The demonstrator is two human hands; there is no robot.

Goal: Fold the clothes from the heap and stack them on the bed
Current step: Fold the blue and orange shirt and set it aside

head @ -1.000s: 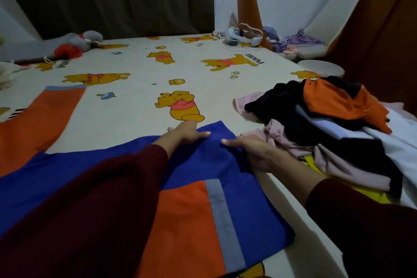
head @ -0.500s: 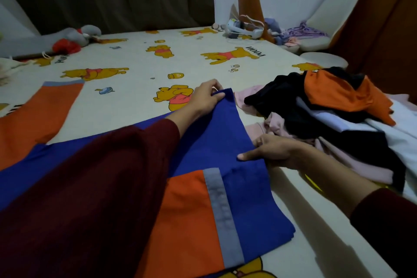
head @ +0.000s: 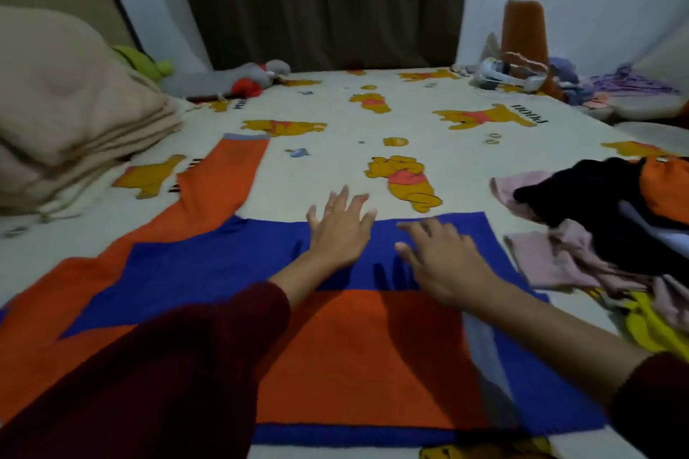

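Note:
A blue and orange garment lies spread flat on the bed, one orange sleeve reaching toward the far left. My left hand lies flat with fingers spread on the garment's far blue edge. My right hand rests beside it on the blue cloth, fingers straight and slightly blurred. Both arms wear dark red sleeves. At the right edge sits the heap of clothes with black, pink, orange, white and yellow pieces.
Folded beige blankets are piled at the left. A grey and red soft toy lies at the far side by the dark curtain. Small items and purple hangers clutter the far right corner, near an orange upright object.
Both hands let go of the blue edge they were holding and now lie flat on the cloth, closer together. The view swung left, showing the blankets.

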